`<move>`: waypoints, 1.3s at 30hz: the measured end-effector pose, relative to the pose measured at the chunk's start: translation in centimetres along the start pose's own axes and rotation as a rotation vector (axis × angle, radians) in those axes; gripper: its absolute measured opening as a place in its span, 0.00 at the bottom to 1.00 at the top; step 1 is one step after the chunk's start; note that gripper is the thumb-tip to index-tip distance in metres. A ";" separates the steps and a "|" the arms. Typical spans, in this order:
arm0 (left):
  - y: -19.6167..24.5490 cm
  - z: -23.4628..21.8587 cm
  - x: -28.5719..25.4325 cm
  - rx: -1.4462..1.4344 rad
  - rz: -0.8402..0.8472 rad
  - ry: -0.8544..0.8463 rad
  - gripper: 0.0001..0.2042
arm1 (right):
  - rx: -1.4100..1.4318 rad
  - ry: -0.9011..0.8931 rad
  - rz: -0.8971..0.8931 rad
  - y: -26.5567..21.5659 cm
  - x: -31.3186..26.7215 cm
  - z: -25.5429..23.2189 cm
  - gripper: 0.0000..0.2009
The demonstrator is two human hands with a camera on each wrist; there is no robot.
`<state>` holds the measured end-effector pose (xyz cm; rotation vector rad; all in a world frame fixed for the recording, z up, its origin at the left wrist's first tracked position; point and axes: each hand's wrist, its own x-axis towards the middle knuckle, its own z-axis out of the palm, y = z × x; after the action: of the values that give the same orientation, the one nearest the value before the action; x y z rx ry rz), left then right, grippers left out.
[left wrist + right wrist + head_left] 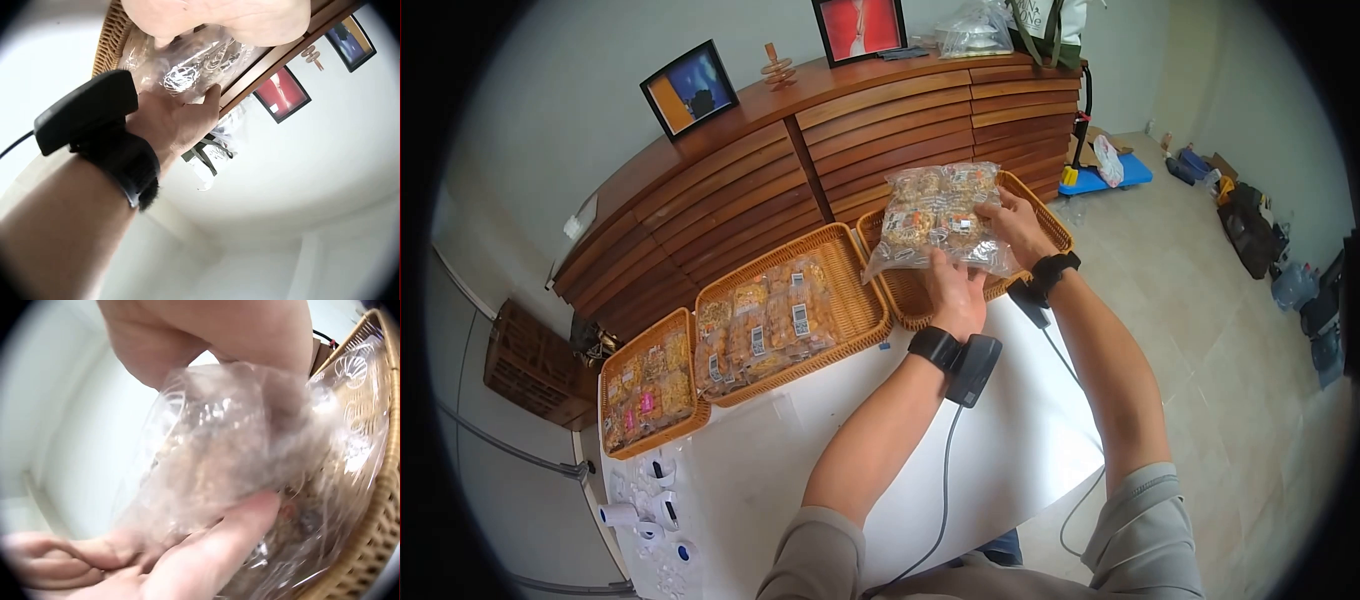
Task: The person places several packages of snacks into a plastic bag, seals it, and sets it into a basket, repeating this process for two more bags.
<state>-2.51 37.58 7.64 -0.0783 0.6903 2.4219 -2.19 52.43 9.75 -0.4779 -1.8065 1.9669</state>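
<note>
Both hands hold a large clear plastic bag (940, 225) of smaller packs of pale brown, nut-like food, over the right-hand wicker basket (915, 310). My left hand (960, 300) grips its near edge, thumb on top and fingers underneath. My right hand (1022, 232) grips its right side, fingers over the top face. In the left wrist view my left hand (219, 15) fills the top, with the right hand (178, 125) beyond the shiny plastic (187, 69). In the right wrist view the bag (219, 444) is blurred between both hands.
A middle wicker basket (867, 300) holds bagged snacks (770, 320); a smaller basket (690, 415) at left holds more packs. White tape rolls (620, 514) lie on the white table (780, 480). A slatted wooden cabinet (890, 130) stands behind. Cables (948, 480) trail from the wrist devices.
</note>
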 end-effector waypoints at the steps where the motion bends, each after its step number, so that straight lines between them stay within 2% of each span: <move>1: -0.1 -0.2 0.0 0.008 -0.022 -0.007 0.29 | -0.061 0.027 0.005 0.3 0.3 -0.4 0.34; 2: -0.1 -0.5 0.1 0.046 -0.047 -0.006 0.29 | -0.121 0.054 0.011 0.7 0.6 -0.7 0.34; 5: 1.1 -0.3 -0.3 0.133 -0.104 -0.034 0.30 | 0.012 0.189 -0.012 0.9 1.4 -0.9 0.33; 9: 2.9 0.2 -0.5 0.107 -0.131 -0.093 0.31 | -0.029 0.164 0.022 0.1 2.4 -1.5 0.36; 10: 3.2 0.4 -0.5 0.095 -0.138 -0.080 0.31 | -0.034 0.082 0.061 -0.3 2.6 -1.9 0.37; 12: 3.8 0.5 0.0 0.083 -0.143 -0.095 0.32 | -0.088 0.124 -0.020 -0.6 2.9 -1.6 0.36; 13: 4.2 0.7 -0.1 0.093 -0.126 -0.112 0.32 | -0.114 0.148 -0.058 -1.2 2.6 -1.2 0.36; 20: 7.8 3.4 -1.7 0.284 -0.003 -0.217 0.28 | -0.002 -0.011 -0.142 -6.3 3.2 0.0 0.32; 23: 9.2 4.5 -3.0 0.334 0.076 -0.298 0.28 | 0.073 -0.001 -0.209 -7.7 3.2 0.7 0.30; 27: 8.3 4.5 -4.0 0.352 0.083 -0.272 0.29 | 0.141 -0.067 -0.216 -8.1 2.9 0.9 0.28; 33: 4.7 1.9 -3.8 0.346 -0.002 -0.179 0.28 | 0.031 -0.165 -0.122 -5.5 2.7 -1.0 0.28; 39: 0.9 0.0 -3.3 0.384 -0.083 -0.129 0.28 | -0.079 -0.154 -0.034 -2.5 2.9 -3.5 0.27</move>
<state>-0.40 35.14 8.73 0.1992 1.0544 2.1533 -2.67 57.06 11.97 -0.3252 -1.9789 1.9622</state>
